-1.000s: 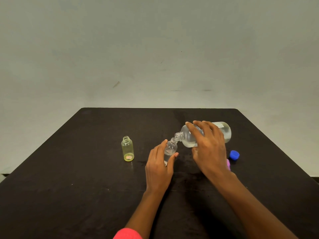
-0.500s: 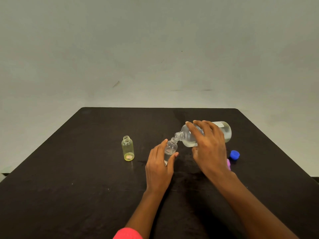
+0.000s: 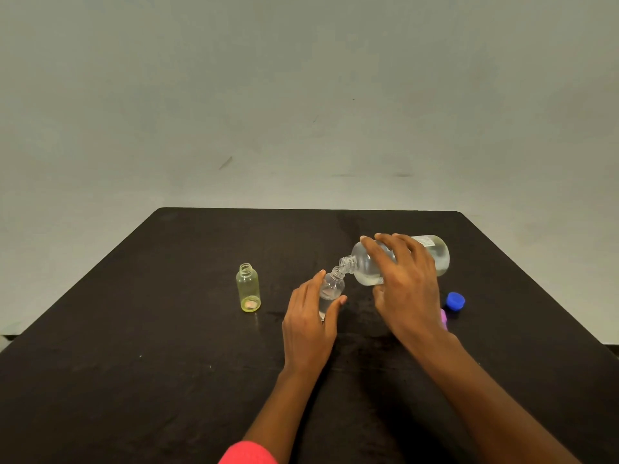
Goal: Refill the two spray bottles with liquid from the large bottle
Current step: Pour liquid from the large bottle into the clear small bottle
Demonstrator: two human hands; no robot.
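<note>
Left hand (image 3: 310, 324) is wrapped round the small clear bottle (image 3: 331, 289) mid-worktop. Right hand (image 3: 407, 289) grips the large bottle (image 3: 435, 256), tipped over, its neck at the small one's mouth. Loads of free black worktop (image 3: 134, 363) toward the left and near edges; only the uncapped yellow bottle (image 3: 248, 289) stands out left. Right edge is tighter: blue cap (image 3: 455, 301) plus a pink thing (image 3: 443, 318) half hidden by my wrist. Plain grey wall (image 3: 301, 95) past the far edge.

table (image 3: 167, 380) black | small bottle (image 3: 248, 291) yellow-tinted | cap (image 3: 455, 301) blue | sleeve (image 3: 248, 454) pink
</note>
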